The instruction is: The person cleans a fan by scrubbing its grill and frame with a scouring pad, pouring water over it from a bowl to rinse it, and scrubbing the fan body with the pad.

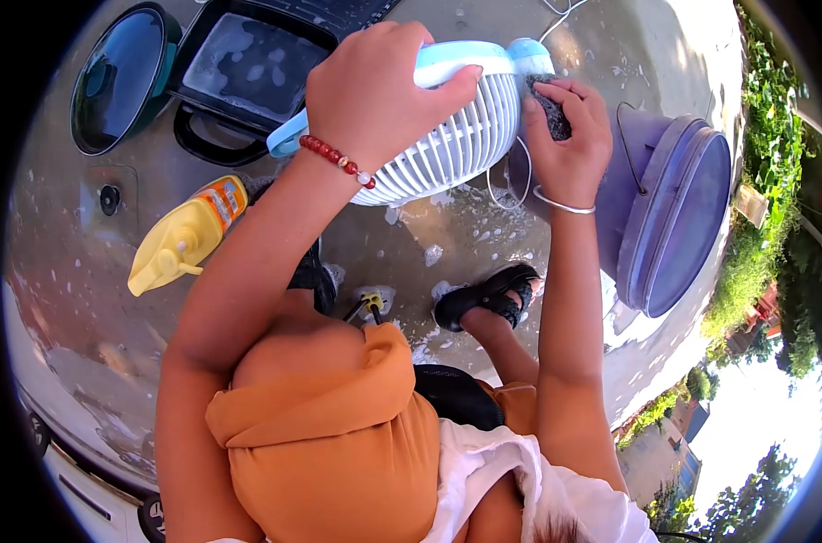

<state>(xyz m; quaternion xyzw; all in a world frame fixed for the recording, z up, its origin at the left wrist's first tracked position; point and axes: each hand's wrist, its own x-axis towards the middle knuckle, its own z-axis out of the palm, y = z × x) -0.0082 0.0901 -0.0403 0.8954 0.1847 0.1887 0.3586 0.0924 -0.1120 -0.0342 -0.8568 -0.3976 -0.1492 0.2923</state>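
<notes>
My left hand [375, 95] is closed over the light blue rim of a fan [456, 136] with a white slatted grille, which it holds tilted above the wet ground. At the fan's right end, my right hand [578, 149] pinches a dark grey scouring pad [553, 113] against or close beside the blue end piece. A white cord [510, 201] loops below the grille. Part of the grille is hidden behind my left hand and wrist.
A black pan [248, 77] with soapy water stands at the upper left, beside a glass lid [117, 81]. A yellow bottle [189, 235] lies left of my forearm. To the right is a lidded purple bucket [673, 213]. Suds dot the concrete ground [365, 244].
</notes>
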